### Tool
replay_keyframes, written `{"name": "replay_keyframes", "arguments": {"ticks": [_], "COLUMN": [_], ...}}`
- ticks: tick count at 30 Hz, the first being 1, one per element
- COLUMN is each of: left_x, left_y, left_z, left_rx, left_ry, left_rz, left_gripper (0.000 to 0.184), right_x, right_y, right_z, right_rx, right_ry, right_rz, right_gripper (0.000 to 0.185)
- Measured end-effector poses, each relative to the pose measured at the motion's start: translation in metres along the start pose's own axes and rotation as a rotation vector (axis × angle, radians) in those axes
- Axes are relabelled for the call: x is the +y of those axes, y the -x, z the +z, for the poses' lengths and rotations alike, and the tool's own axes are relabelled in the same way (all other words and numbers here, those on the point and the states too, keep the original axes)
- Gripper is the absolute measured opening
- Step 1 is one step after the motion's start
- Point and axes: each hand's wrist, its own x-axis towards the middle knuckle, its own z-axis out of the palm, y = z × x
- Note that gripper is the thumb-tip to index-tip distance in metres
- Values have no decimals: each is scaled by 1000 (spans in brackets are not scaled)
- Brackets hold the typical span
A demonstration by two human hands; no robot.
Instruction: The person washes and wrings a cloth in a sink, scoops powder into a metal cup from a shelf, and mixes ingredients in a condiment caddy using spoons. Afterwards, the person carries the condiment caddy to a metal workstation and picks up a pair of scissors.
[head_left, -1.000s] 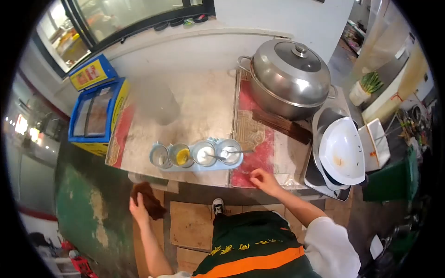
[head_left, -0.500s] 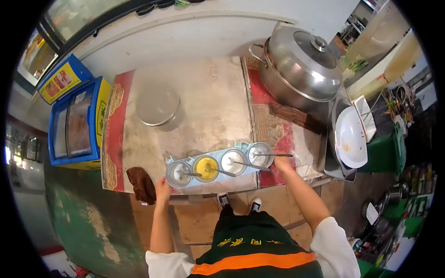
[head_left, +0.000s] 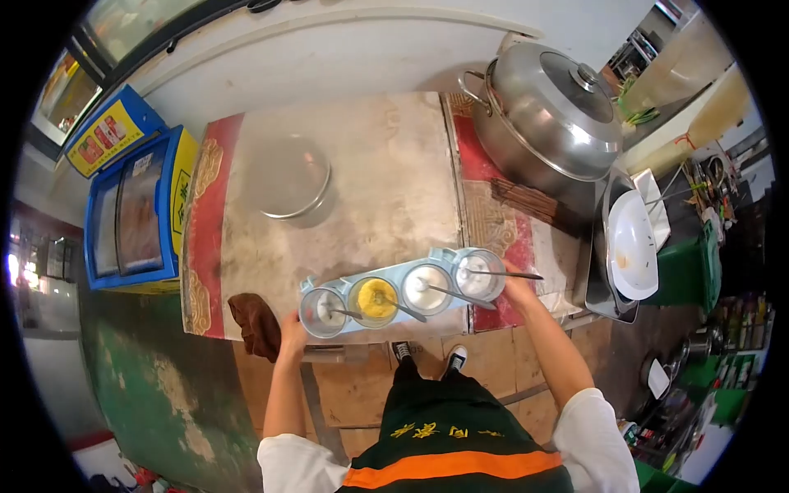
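Note:
A light blue rack point(head_left: 355, 325) with several clear jars spans the front of the table, tilted up to the right. One jar holds yellow powder point(head_left: 377, 297), others white contents, and spoons stick out of them. My left hand point(head_left: 292, 335) is closed on the rack's left end. At its right end my right hand point(head_left: 516, 287) grips it, the fingers partly hidden behind the jar. A brown cloth point(head_left: 256, 325) lies at the table's front edge, just left of my left hand.
A round metal container point(head_left: 289, 177) stands on the table point(head_left: 394, 164), blurred by haze. A large lidded pot point(head_left: 551, 115) and a dark wooden block point(head_left: 534, 204) are behind on the right. White dish point(head_left: 631, 246) at far right; blue freezer point(head_left: 136, 214) at left.
The brown cloth has left my left hand and lies on the table edge. Both hands have taken hold of the rack, which has shifted slightly right in view. Spoons now show in all the jars.

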Motion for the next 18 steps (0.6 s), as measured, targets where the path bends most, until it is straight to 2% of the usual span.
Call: {"name": "replay_keyframes", "arguments": {"ticks": [2, 3, 4, 5, 6, 8, 12, 13, 14, 15, 17, 18], "left_x": [-7, -11, -12, -13, -13, 0, 8, 8, 8, 9, 24, 32], "left_y": [3, 6, 10, 15, 20, 32, 52, 58, 65, 71, 76, 75], "left_z": [15, 25, 36, 47, 57, 73, 93, 96, 97, 96, 87, 83], "left_rx": [-53, -61, -78, -96, -110, -170, -220, -228, -127, -24, -22, -13], "left_ry": [23, 24, -69, -161, -163, -209, -209, -212, -151, -91, -61, -23], "left_rz": [73, 69, 150, 230, 228, 191, 260, 259, 296, 331, 406, 482], "left_gripper": [25, 25, 25, 25, 25, 25, 22, 22, 23, 26, 28, 31], "right_x": [16, 23, 24, 26, 28, 26, 45, 44, 40, 34, 37, 46], "right_y": [14, 24, 31, 40, 48, 54, 43, 40, 42, 53, 87, 104], "right_z": [-21, -32, -40, -50, -59, -77, -112, -110, -103, -99, -95, -86], "right_rx": [68, 146, 155, 262, 371, 390, 381, 469, 556, 670, 645, 612], "right_ry": [-124, -49, -45, -55, -66, -39, -50, -44, -38, -24, -24, 100], "right_rz": [-83, -101, -97, -51, -5, -20, -143, -256, -369, -272, -28, -30], "right_gripper": [25, 25, 25, 25, 24, 22, 17, 17, 17, 17, 8, 8]}}
